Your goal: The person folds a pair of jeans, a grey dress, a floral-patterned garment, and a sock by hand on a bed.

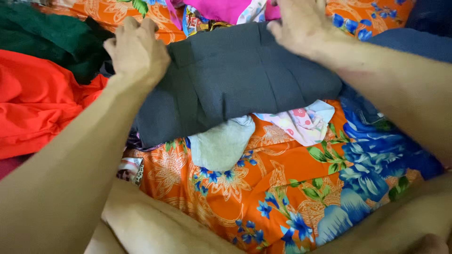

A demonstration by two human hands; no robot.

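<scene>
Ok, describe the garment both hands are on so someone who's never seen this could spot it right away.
Start at the orange floral sheet spread under the clothes pile. At its upper middle lies a dark grey folded garment, with the left hand and right hand on its far corners. It is the only plain grey piece among bright clothes.

Folded garment (235,80) atop sock (221,143) and small cloth (301,123), all on floral sheet (282,188); crumpled garment (33,101) left.

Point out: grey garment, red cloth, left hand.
grey garment (235,75), head view, middle of the folded panel.
red cloth (37,103), head view, its bunched middle.
left hand (136,51), head view, back of the hand.
</scene>
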